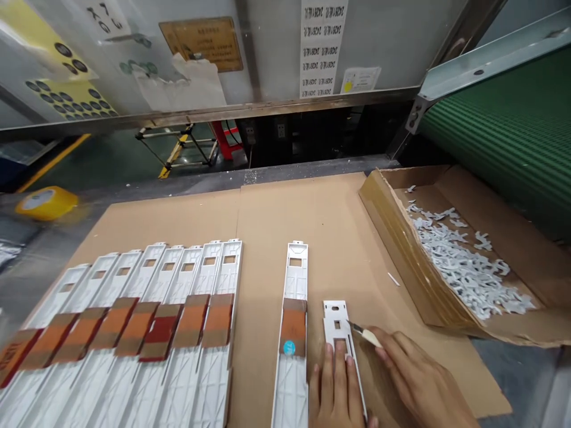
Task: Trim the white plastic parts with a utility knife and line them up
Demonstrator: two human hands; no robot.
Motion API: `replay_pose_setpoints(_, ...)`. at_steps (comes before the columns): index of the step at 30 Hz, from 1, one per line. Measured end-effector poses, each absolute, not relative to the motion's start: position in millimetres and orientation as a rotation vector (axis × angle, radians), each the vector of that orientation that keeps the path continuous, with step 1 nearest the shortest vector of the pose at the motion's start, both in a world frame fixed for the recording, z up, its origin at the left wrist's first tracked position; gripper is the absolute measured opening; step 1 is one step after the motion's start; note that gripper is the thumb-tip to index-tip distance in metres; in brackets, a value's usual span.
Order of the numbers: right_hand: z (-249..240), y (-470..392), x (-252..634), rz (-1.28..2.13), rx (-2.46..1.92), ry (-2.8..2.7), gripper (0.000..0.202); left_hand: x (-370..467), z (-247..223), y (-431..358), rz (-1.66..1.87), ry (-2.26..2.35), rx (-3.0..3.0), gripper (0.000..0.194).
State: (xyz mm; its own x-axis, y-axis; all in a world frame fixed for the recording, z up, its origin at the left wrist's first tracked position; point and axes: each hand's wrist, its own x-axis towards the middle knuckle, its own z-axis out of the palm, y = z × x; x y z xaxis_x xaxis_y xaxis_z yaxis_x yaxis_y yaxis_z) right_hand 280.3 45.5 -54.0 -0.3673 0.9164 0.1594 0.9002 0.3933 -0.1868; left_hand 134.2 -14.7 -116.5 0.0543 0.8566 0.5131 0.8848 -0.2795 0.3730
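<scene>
At the bottom right of the frame your left hand [335, 389] presses flat on a white plastic strip [339, 339] while your right hand [419, 380] holds a small blade [363, 333] against its edge, on the cardboard-covered counter [339, 232].

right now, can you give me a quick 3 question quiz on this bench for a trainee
1. True or false: the left hand lies flat on the short white part.
2. What does the right hand hold against that part's edge? A) a small knife B) a roll of tape C) a label sheet
3. What fills the open cardboard box on the right?

Key
1. True; its fingers press the part down on the cardboard sheet.
2. A; the small knife has its tip at the part's right edge.
3. Small white plastic scraps.
</scene>
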Motion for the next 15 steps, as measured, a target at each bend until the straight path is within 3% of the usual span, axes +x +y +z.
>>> replay_pose_setpoints(5,-52,58,274,-0.06,-1.58,-2.486,0.029,139,-122,-17,-1.082,-1.891,-2.199,0.049)
replay_pose_setpoints(15,-62,57,276,-0.069,-1.655,-2.582,0.028,148,-126,-18,-1.096,-1.928,-2.124,0.048)
